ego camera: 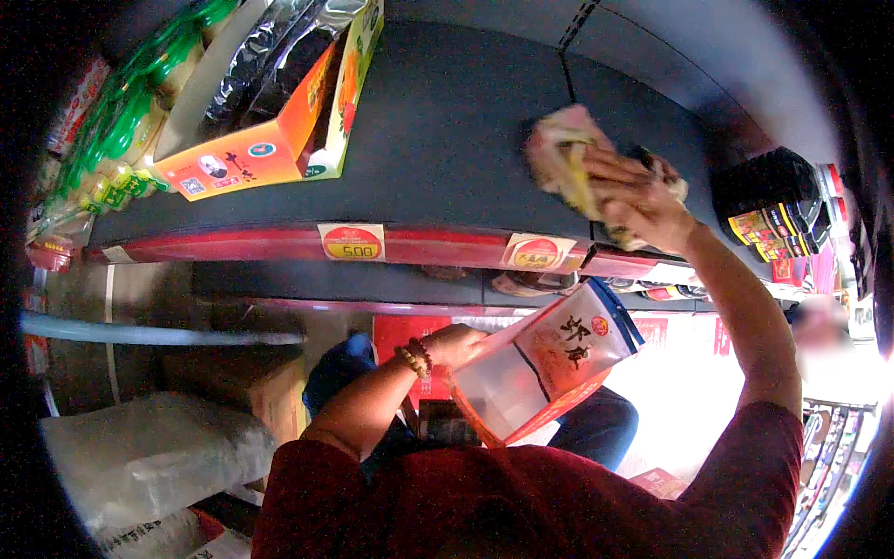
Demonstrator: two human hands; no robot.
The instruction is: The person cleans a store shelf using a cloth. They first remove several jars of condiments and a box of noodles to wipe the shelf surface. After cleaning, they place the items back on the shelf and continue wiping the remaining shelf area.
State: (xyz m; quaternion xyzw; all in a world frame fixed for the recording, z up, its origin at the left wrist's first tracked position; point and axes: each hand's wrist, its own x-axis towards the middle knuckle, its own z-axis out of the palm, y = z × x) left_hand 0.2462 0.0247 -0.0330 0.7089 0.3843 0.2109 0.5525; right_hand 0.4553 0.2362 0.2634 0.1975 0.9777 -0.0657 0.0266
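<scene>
My left hand (450, 346), with bead bracelets at the wrist, grips one edge of a printed plastic packaging bag (562, 363). The bag is part clear, with red and blue trim, and hangs tilted in front of the shelf; its front covers my fingertips. Farther out to the right, my right hand (642, 206) presses a crumpled, multicoloured cloth (566, 150) on the dark shelf board (447, 133). The cloth and fingers are blurred. A seam in the board runs beneath the cloth.
An orange display carton (234, 159) holding dark packets (255, 73) stands left on the shelf, beside green-wrapped packs (150, 77). Dark bottles (772, 189) with red caps stand right. Price tags (351, 242) line the red shelf edge. A plastic-wrapped bundle (167, 454) lies low left. Another person (824, 335) is far right.
</scene>
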